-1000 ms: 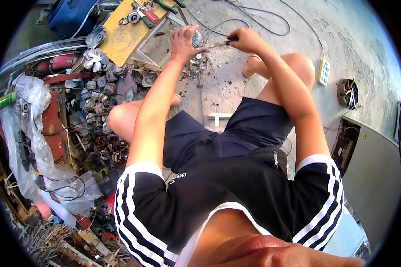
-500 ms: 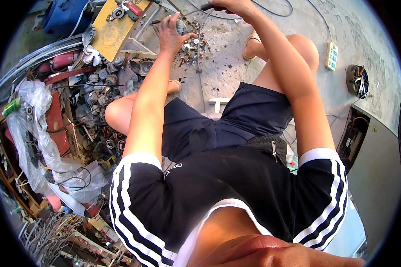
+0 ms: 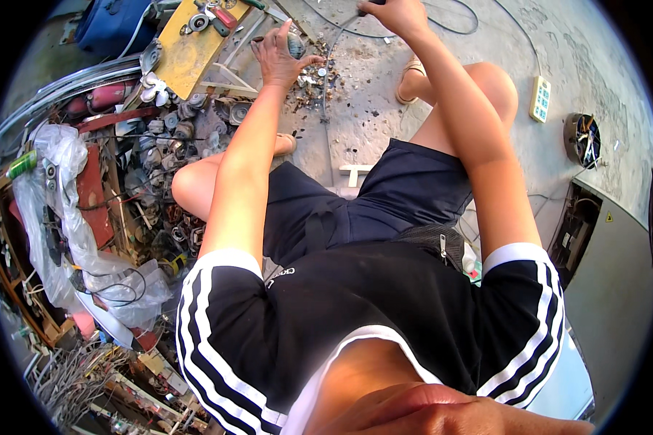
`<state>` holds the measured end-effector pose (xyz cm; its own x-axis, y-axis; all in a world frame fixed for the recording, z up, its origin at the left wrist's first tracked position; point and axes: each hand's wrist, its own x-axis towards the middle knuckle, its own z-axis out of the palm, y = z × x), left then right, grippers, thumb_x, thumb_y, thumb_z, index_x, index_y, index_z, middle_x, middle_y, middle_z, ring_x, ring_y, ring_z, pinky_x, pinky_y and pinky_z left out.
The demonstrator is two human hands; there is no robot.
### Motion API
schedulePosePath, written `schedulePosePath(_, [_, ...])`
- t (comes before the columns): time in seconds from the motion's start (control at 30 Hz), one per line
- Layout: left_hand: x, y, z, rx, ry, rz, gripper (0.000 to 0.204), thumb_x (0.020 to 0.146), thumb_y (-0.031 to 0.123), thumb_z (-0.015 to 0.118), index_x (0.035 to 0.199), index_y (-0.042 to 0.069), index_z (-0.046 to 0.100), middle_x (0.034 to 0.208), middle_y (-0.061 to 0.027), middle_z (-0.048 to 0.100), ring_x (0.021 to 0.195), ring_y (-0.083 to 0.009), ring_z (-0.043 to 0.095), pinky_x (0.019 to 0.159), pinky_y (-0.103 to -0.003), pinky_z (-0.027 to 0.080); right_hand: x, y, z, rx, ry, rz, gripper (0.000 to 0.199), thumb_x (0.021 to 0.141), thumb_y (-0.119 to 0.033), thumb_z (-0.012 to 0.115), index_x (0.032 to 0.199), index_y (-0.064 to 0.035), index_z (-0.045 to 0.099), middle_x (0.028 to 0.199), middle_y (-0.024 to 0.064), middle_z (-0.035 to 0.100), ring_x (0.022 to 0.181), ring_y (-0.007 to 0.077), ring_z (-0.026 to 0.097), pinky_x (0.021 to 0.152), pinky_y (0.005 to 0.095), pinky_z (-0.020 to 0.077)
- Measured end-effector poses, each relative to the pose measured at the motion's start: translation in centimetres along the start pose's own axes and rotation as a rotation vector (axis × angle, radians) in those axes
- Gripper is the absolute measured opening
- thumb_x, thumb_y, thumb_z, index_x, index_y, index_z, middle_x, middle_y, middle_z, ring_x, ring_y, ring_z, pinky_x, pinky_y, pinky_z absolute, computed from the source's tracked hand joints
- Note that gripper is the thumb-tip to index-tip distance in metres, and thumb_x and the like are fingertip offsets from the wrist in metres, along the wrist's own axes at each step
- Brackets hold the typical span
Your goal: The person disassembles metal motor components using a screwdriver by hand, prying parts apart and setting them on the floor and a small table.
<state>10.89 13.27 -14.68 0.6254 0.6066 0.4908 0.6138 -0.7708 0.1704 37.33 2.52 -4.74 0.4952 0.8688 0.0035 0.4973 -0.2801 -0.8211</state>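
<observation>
My left hand reaches to the floor at the upper middle, fingers spread and thumb stretched to the right. A rounded grey-green part sits in the gap between its forefinger and thumb; whether the hand presses on it I cannot make out. My right hand is raised at the top edge, closed round a tool's black handle. The rest of that tool lies outside the picture. Small debris is scattered on the concrete beside my left hand.
A yellow board bears several tools and metal parts. Used motor parts are heaped at the left, near clear plastic sheeting. At the right are a power strip, a round dark container and a grey cabinet. Cables cross the floor.
My right hand has moved up and to the right with the black-handled tool, whose shaft has left the view. My left hand stays by the rounded part.
</observation>
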Motion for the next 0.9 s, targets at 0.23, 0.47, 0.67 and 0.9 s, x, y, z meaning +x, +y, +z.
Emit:
schedulePosePath(0.23, [-0.5, 0.3, -0.2, -0.005, -0.028, -0.033, 0.121, 0.046, 0.065, 0.083, 0.146, 0.024, 0.031, 0.128, -0.0087, 0.049, 0.121, -0.0303, 0.045, 0.103, -0.054, 0.028, 1.4, 1.4, 0.7, 0.33, -0.225, 0.061, 0.038, 0.078, -0.04, 0.08, 0.094, -0.0062, 0.072, 0.079, 0.0021, 0.069, 0.066, 0.0089, 0.06, 0.062, 0.0234, 0.0477])
schedulePosePath(0.47, [-1.6, 0.5, -0.2, -0.01, -0.083, -0.099, 0.122, 0.045, 0.059, 0.087, 0.148, 0.027, 0.03, 0.124, -0.0091, 0.047, 0.119, -0.0322, 0.046, 0.104, -0.06, 0.029, 1.6, 1.1, 2.5, 0.471, -0.271, 0.104, 0.043, 0.074, -0.039, 0.082, 0.095, -0.0024, 0.07, 0.076, 0.0031, 0.067, 0.068, 0.0101, 0.058, 0.066, 0.0286, 0.0491])
schedulePosePath(0.67, [-0.4, 1.9, -2.5, -0.238, -0.221, -0.252, 0.106, 0.059, 0.046, 0.088, 0.146, 0.02, 0.034, 0.127, -0.0171, 0.054, 0.12, -0.0349, 0.052, 0.106, -0.046, 0.038, 0.3, -0.1, 0.7, -0.179, 0.152, -0.091, 0.041, 0.075, -0.044, 0.076, 0.098, -0.0104, 0.07, 0.088, 0.0125, 0.071, 0.084, 0.0318, 0.068, 0.073, 0.0394, 0.0512])
schedulePosePath(0.9, [-1.7, -0.4, -10.1, -1.429, -0.201, -1.213, 0.059, 0.08, 0.033, 0.078, 0.127, 0.008, 0.051, 0.125, -0.0171, 0.06, 0.116, -0.0308, 0.059, 0.098, -0.046, 0.05, -0.9, -0.9, 0.7, -0.032, 0.045, -0.112, 0.039, 0.077, -0.039, 0.077, 0.098, -0.0076, 0.069, 0.084, 0.0109, 0.071, 0.078, 0.0276, 0.068, 0.071, 0.0369, 0.0512])
